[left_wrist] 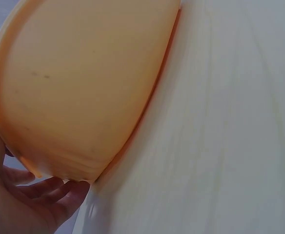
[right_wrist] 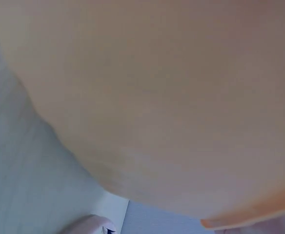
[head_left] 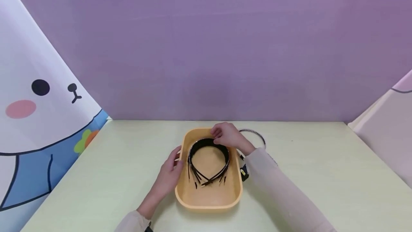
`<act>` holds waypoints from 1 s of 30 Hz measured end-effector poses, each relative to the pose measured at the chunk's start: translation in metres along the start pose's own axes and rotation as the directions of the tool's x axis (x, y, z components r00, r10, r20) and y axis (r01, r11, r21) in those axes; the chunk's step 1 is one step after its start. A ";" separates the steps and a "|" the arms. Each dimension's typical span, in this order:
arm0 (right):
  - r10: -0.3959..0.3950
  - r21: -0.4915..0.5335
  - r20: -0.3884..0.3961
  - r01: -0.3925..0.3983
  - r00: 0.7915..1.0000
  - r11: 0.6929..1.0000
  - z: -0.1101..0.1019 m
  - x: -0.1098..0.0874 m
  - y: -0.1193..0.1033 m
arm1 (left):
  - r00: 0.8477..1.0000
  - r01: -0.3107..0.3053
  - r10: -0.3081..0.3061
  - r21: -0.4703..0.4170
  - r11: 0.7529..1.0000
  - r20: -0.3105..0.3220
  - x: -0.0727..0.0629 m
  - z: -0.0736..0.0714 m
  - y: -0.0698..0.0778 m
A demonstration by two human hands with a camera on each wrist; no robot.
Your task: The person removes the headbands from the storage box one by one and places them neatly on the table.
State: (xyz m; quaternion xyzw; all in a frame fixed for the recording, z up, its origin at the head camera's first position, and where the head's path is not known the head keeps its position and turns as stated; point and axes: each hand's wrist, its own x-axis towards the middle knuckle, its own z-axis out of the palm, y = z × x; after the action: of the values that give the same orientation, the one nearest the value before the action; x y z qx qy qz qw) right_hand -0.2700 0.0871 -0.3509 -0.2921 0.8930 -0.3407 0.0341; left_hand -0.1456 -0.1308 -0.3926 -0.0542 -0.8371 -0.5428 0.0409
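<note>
A yellow-orange plastic tray (head_left: 209,201) with rounded corners is in the middle of the head view. Inside it lie several black headbands (head_left: 192,152), nested together with their ends crossing toward the near side. My left hand (head_left: 168,173) grips the tray's left wall, thumb near the rim. In the left wrist view, the curled fingers (left_wrist: 67,197) of that hand meet the tray's edge. Over the far right part of the tray, my right hand (head_left: 229,135) pinches the top of the headbands with bent fingers; the fingertips are partly hidden. Tray wall fills most of the right wrist view.
Right of the tray, a black-and-white twisted band (head_left: 255,132) lies on the pale table (head_left: 309,167), partly behind the right sleeve. A black and yellow item (head_left: 244,172) sits against the tray's right side. A purple backdrop (head_left: 206,63) rises behind the table.
</note>
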 end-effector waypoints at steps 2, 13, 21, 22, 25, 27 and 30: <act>-0.009 -0.020 -0.011 0.009 1.000 1.000 0.001 0.000 0.001 | 1.000 -0.009 0.009 -0.012 1.000 0.006 -0.001 0.000 0.001; -0.051 -0.065 -0.069 0.046 0.996 0.997 0.005 -0.002 0.004 | 1.000 -0.005 0.006 -0.022 1.000 0.009 0.001 0.000 0.000; -0.059 -0.053 -0.082 0.055 0.995 0.997 0.006 -0.003 0.003 | 1.000 -0.006 0.006 -0.007 1.000 0.001 0.002 -0.001 0.000; -0.062 -0.051 -0.085 0.057 0.994 0.997 0.006 -0.003 0.003 | 1.000 -0.006 0.006 -0.006 1.000 0.000 0.002 -0.001 -0.001; -0.066 -0.039 -0.094 0.063 0.993 0.997 0.006 -0.003 0.002 | 1.000 -0.010 0.010 -0.003 1.000 -0.001 0.002 -0.001 -0.001; -0.067 -0.033 -0.098 0.064 0.993 0.997 0.006 -0.003 0.001 | 1.000 -0.006 0.006 -0.003 1.000 -0.002 0.001 -0.002 -0.001; -0.072 -0.021 -0.098 0.070 0.993 0.997 0.007 -0.002 0.000 | 1.000 -0.001 0.001 -0.003 1.000 -0.005 0.001 -0.003 -0.001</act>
State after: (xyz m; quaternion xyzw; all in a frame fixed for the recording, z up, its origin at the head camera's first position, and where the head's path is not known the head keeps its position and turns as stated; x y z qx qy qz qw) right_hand -0.2664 0.0847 -0.3564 -0.3067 0.8856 -0.3479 -0.0249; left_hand -0.1467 -0.1339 -0.3917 -0.0532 -0.8362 -0.5440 0.0433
